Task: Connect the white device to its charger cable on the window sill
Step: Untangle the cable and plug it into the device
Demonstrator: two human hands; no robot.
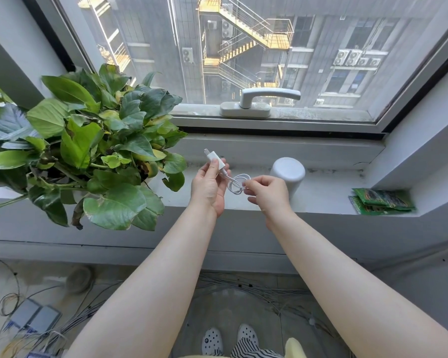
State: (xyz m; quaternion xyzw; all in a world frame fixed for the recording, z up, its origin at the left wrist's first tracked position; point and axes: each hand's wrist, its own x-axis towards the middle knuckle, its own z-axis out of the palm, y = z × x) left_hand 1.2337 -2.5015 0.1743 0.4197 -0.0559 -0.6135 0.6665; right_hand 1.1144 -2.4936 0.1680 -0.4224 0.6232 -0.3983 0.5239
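Head view, floor: 2 white perforated clogs (228, 339) sit at the bottom edge, with loose grey cables (256, 288) strewn over the tiles behind them.
Left hand: the left hand (209, 186) is raised palm-up above the front edge of the pale grey window sill (329, 195), its thumb and fingers (212, 167) closed around a small white rectangular plug adapter (214, 160).
Adapter: its metal prongs point up and away, past the fingertips of the left hand.
Cable: a thin white charger cable (237, 183) leaves the lower end of the adapter, beside the left fingers, and hangs in small loops between the 2 hands.
Right hand: the right hand (268, 193) is curled, its thumb and fingertips (248, 186) pinched on the far side of the cable loops; the cable's free end is hidden inside this grip.
Device: a white cylindrical device with a rounded top (287, 173) stands upright on the sill, just beyond the right hand's knuckles; whether they touch cannot be told. No cable is seen joined to it.
Plant: a leafy green potted plant (88, 146) stands on the sill, just outside the left hand's thumb.
Packets: 2 flat green packets (383, 201) lie on the sill, well to the outer side of the right hand.
Window: a white lever handle (267, 99) sits on the frame beyond both sets of fingertips.
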